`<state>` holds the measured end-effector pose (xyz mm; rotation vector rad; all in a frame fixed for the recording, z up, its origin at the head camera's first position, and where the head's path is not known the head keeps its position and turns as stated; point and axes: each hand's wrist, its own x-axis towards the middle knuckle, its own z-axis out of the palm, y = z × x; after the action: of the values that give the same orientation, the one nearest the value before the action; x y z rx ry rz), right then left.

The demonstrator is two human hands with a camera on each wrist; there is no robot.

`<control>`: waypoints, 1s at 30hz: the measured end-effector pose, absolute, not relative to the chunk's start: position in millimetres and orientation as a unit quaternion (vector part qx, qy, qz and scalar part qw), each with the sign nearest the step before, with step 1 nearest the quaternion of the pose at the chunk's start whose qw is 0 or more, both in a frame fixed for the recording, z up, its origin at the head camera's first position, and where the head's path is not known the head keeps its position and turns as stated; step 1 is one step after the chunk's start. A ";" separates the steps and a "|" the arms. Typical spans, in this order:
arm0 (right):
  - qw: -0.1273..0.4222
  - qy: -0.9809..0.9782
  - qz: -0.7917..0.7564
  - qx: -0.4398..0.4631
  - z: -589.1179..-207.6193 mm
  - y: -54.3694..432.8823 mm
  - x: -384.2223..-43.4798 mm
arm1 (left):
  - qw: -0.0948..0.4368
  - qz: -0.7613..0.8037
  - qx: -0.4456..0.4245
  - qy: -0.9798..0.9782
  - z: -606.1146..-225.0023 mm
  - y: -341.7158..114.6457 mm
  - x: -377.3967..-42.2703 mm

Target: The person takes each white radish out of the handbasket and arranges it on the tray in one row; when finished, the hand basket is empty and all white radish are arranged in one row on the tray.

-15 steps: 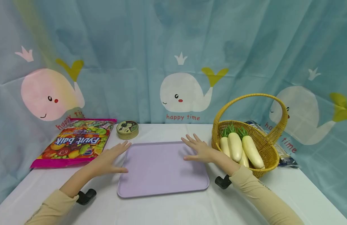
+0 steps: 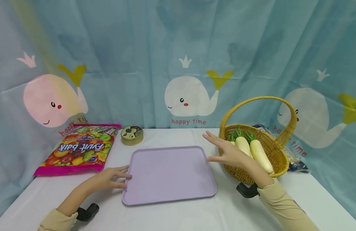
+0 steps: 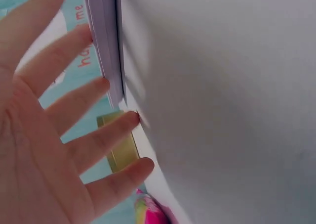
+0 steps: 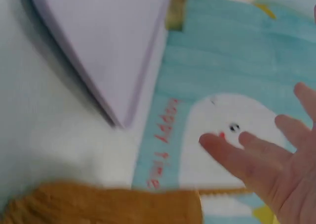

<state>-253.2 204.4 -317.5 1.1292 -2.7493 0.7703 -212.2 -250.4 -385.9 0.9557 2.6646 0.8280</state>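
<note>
A lavender tray lies flat on the white table. At its left rim is my left hand, fingers spread; in the left wrist view the fingertips come up to the tray's edge, and I cannot tell whether they touch. My right hand hovers between the tray's right side and a wicker basket, fingers extended and holding nothing. Several white radishes with green tops lie in the basket, partly hidden behind that hand. The right wrist view has the tray's corner apart from the fingers.
A fruit candy bag with pink edges lies at the back left. Beside it stands a round tin. Behind the basket is a dark, partly clear package. A blue whale-print curtain hangs along the table's back.
My left hand has come down and nearer to me along the tray's left rim. My right hand has moved right, from above the tray toward the basket. The tray stays about where it was.
</note>
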 end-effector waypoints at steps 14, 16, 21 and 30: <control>0.091 -0.913 0.247 0.313 -305.2 279.8 -250.7 | 0.095 0.258 0.316 0.908 -381.0 -244.9 -206.7; 0.088 -0.925 0.234 0.285 -304.3 285.0 -254.3 | 0.096 0.256 0.317 0.908 -380.2 -246.6 -207.6; 0.065 -0.942 0.207 0.255 -308.9 294.4 -260.6 | 0.107 0.269 0.308 0.906 -382.5 -247.1 -211.2; 0.038 -0.950 0.191 0.243 -322.4 291.3 -270.4 | 0.099 0.268 0.313 0.906 -379.6 -246.0 -209.7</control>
<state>-270.4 291.3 -322.4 0.7460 -2.9149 0.5855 -209.7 -246.0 -379.6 0.9262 2.6785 0.7942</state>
